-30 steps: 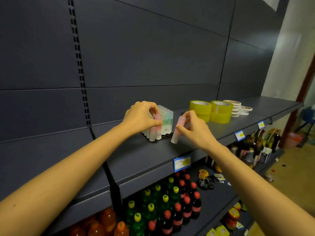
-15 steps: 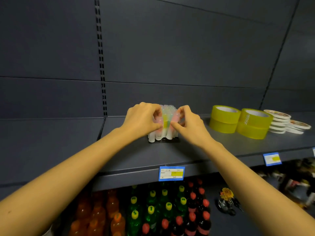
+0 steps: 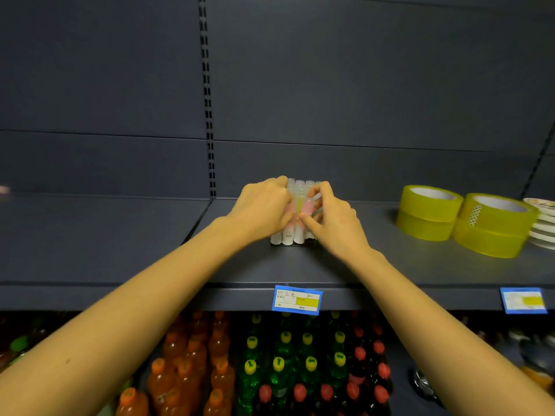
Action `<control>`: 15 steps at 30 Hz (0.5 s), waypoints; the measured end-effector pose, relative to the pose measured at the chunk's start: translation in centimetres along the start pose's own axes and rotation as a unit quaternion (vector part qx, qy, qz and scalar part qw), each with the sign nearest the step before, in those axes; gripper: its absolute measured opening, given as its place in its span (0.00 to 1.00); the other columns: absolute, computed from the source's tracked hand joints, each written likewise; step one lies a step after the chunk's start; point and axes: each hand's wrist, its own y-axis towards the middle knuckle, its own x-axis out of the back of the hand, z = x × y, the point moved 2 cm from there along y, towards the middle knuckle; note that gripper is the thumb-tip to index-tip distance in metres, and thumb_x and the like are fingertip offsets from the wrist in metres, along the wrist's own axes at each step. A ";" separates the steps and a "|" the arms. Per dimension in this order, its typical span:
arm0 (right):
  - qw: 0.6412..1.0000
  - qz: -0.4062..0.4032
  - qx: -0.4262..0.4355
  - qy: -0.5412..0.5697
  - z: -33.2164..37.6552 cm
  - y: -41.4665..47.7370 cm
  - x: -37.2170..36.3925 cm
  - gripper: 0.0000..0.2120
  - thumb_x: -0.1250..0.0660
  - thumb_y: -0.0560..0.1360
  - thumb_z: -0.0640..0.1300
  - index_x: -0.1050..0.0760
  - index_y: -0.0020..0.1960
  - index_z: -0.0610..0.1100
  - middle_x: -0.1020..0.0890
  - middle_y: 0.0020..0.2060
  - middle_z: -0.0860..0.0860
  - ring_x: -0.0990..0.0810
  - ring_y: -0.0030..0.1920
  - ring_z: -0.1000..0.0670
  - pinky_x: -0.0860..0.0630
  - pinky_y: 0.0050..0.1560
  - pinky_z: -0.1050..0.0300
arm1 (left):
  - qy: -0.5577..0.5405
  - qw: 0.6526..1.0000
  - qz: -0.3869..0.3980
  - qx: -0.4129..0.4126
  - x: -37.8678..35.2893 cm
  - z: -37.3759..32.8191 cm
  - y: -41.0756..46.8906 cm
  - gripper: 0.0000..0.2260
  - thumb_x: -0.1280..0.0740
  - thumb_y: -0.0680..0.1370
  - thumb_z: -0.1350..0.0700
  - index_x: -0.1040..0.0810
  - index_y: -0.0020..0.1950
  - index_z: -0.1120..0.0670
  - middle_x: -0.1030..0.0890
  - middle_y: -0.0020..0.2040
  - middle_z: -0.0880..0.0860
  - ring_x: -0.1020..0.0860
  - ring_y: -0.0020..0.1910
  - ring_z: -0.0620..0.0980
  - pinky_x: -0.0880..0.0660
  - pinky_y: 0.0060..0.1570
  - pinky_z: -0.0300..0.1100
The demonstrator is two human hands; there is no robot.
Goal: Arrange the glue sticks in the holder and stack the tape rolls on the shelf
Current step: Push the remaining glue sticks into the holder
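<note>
Fingers of the left hand [image 3: 264, 205] were curled against the 9 o'clock side of the glue sticks [image 3: 292, 235], gripping the cluster. The right hand [image 3: 335, 219] gripped the 3 o'clock side, with the thumb up by the caps and the forefinger bent against a pink stick at the front. Neither hand was spread flat.

The glue sticks stood upright, packed together, near the middle of the shelf [image 3: 120, 235].

Count:
- Glue sticks: four in the front row. The hands covered the rest, so the total could not be told.
- Yellow tape rolls [image 3: 428, 211]: four, in two stacks of two set side by side. They were at 3 o'clock from the glue sticks, well apart from the right hand.
- Thin white rolls [image 3: 540, 228]: one stack just beyond the yellow ones at 3 o'clock. The frame edge cut it off, so the count could not be told.
- Price labels [image 3: 297, 298]: two on the shelf front, one at 6 o'clock from the glue sticks.
- Bottles [image 3: 279, 370]: rows of orange, green and dark ones on the level below.
</note>
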 end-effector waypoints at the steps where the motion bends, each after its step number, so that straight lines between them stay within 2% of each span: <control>1: 1.000 0.004 0.011 -0.019 0.1 0.0 0.0 0.14 0.35 0.75 0.49 0.34 0.58 0.49 0.20 0.46 0.50 0.21 0.45 0.42 0.24 0.47 0.50 | -0.004 1.000 0.009 0.002 0.2 0.1 0.0 0.14 0.41 0.80 0.49 0.23 0.57 0.57 0.28 0.55 0.54 0.26 0.53 0.55 0.34 0.40 0.44; 4: 0.993 0.018 0.047 -0.105 0.6 0.2 0.4 0.15 0.37 0.77 0.51 0.33 0.61 0.49 0.23 0.54 0.50 0.22 0.52 0.42 0.27 0.47 0.50 | -0.068 0.997 0.032 0.031 0.7 1.1 -0.3 0.16 0.42 0.80 0.49 0.25 0.63 0.55 0.28 0.56 0.54 0.25 0.54 0.57 0.31 0.44 0.46; 6: 0.988 0.026 0.055 -0.140 0.7 0.4 1.0 0.15 0.38 0.77 0.50 0.32 0.63 0.50 0.25 0.57 0.49 0.24 0.54 0.43 0.28 0.47 0.51 | -0.105 0.993 0.006 0.054 1.0 2.0 -1.0 0.16 0.41 0.80 0.51 0.25 0.66 0.51 0.27 0.56 0.53 0.24 0.53 0.56 0.27 0.49 0.48; 8: 0.984 0.050 0.056 -0.160 0.9 0.8 1.7 0.14 0.38 0.77 0.47 0.31 0.63 0.51 0.25 0.59 0.49 0.24 0.54 0.43 0.28 0.47 0.51 | -0.139 0.985 -0.029 0.094 1.3 3.0 -1.9 0.16 0.41 0.80 0.52 0.26 0.68 0.49 0.25 0.55 0.53 0.23 0.53 0.54 0.28 0.51 0.48; 12: 0.966 0.147 0.023 -0.212 2.0 2.5 3.4 0.15 0.40 0.78 0.45 0.29 0.64 0.54 0.24 0.61 0.47 0.25 0.59 0.41 0.32 0.49 0.52 | -0.110 0.984 0.009 0.139 1.6 5.0 -3.8 0.14 0.41 0.80 0.53 0.22 0.62 0.51 0.21 0.57 0.52 0.22 0.54 0.56 0.27 0.51 0.47; 15: 0.946 0.142 0.030 -0.289 3.9 3.4 4.6 0.15 0.40 0.77 0.46 0.24 0.62 0.52 0.23 0.61 0.47 0.23 0.58 0.41 0.33 0.46 0.54 | -0.086 0.983 0.039 0.155 1.8 6.6 -5.5 0.14 0.41 0.80 0.53 0.21 0.61 0.53 0.19 0.57 0.52 0.21 0.52 0.55 0.25 0.49 0.46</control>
